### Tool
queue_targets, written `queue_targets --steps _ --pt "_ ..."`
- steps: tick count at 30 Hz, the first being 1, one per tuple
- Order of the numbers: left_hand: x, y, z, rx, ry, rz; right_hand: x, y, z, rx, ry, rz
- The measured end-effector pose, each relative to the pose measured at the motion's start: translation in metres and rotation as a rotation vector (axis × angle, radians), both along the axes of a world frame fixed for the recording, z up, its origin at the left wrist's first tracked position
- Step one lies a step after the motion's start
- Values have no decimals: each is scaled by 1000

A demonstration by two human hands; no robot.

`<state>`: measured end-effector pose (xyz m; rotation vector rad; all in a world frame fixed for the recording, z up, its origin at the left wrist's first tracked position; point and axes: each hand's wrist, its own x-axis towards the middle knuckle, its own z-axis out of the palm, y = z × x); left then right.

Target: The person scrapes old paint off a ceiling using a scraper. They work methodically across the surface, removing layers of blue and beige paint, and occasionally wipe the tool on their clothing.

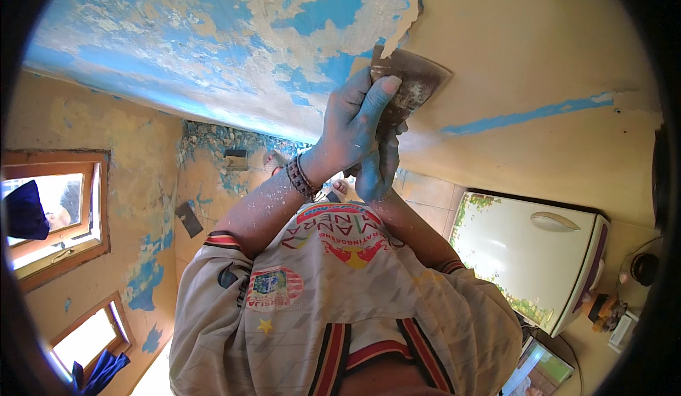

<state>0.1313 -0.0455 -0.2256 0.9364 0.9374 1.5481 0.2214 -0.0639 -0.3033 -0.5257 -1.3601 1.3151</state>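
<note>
A broad, worn metal scraper point(412, 85) lies against the wall in front of me, its edge at the border between beige paint and bared blue. My left hand point(346, 119), dusted blue and wearing a dark beaded bracelet point(301, 177), grips the scraper near its blade, thumb flat on the metal. Lower down, my right hand point(376, 170) is closed around the handle, which the fingers mostly hide. A loose strip of beige paint point(408, 16) curls off the wall and hangs over the blade's corner. Left of it the wall point(229, 39) shows patchy blue paint and pale plaster.
Paint flakes point(213, 141) litter the floor along the wall, around my feet point(274, 161). A small box-like block point(235, 160) and a dark flat piece point(189, 219) lie there. A white refrigerator point(524, 252) stands at right. Two wood-framed windows point(58, 204) are at left.
</note>
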Motion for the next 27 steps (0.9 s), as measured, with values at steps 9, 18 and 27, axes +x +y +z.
queue_targets --steps 9,18,27 --pt "2 1 3 16 -50 -15 11 -7 4 -213 -64 76" --pt "10 -4 4 -12 -92 23 12 -16 -2 -252 28 65" --pt "15 -9 7 -66 -102 40 12 -23 2 -249 88 107"
